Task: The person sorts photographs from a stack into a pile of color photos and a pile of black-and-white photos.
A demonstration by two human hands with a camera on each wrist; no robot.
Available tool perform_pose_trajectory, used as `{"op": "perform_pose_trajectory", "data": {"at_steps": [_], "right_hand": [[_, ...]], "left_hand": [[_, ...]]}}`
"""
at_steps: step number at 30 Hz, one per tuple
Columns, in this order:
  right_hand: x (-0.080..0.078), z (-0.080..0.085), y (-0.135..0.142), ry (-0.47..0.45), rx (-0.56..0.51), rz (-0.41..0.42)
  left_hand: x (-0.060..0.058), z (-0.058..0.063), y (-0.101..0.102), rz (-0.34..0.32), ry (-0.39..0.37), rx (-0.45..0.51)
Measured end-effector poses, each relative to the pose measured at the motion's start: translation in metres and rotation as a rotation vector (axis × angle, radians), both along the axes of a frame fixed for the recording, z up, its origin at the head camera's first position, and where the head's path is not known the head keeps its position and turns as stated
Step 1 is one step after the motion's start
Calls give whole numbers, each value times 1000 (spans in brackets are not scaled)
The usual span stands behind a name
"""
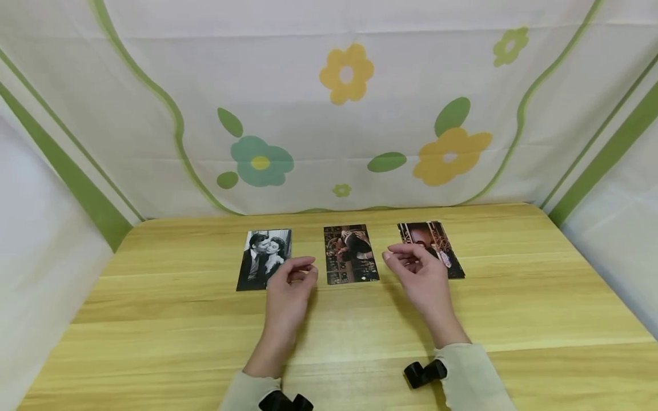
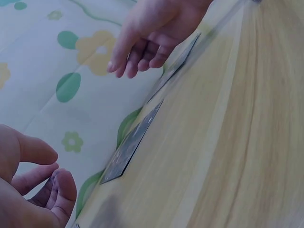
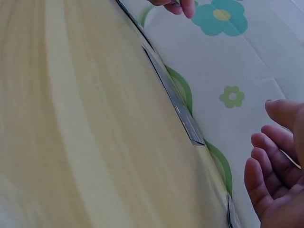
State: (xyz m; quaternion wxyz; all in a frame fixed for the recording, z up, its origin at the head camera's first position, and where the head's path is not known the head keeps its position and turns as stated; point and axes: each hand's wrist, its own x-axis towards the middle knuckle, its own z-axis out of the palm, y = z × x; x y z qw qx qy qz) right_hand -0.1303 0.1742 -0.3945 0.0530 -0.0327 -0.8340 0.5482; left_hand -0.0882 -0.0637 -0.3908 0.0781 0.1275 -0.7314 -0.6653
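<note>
Three groups of photo cards lie in a row on the wooden table. On the left is a black-and-white photo card [image 1: 252,268] of a couple; my left hand [image 1: 289,291] hovers over its lower right corner, fingers loosely curled and holding nothing. A darker colour photo card [image 1: 351,257] lies in the middle, between the two hands. Over the left part of the right photo card [image 1: 448,251] hangs my right hand [image 1: 424,279], relaxed and empty, hiding some of its picture. Slightly offset edges show at that card's top. In the right wrist view the right hand's fingers [image 3: 259,185] are bent and apart.
The light wooden table [image 1: 339,354] reaches back to a white cloth [image 1: 288,85] printed with flowers and green lines. Similar white cloth hangs at both sides. Black devices [image 1: 424,374] sit at both wrists by the light sleeves [image 1: 473,377].
</note>
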Motion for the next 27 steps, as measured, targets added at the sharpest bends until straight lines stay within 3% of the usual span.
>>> {"op": "perform_pose_trajectory", "data": {"at_steps": [5, 15, 21, 27], "right_hand": [[1, -2, -2, -30, 13, -8], [-1, -3, -5, -51, 49, -17], [-1, -9, -10, 34, 135, -9], [1, -13, -17, 78, 198, 22]], "left_hand": [[0, -2, -8, 11, -12, 5], [-1, -7, -4, 29, -28, 4], [-2, -12, 4, 22, 31, -108], [-3, -19, 10, -4, 62, -133]]}}
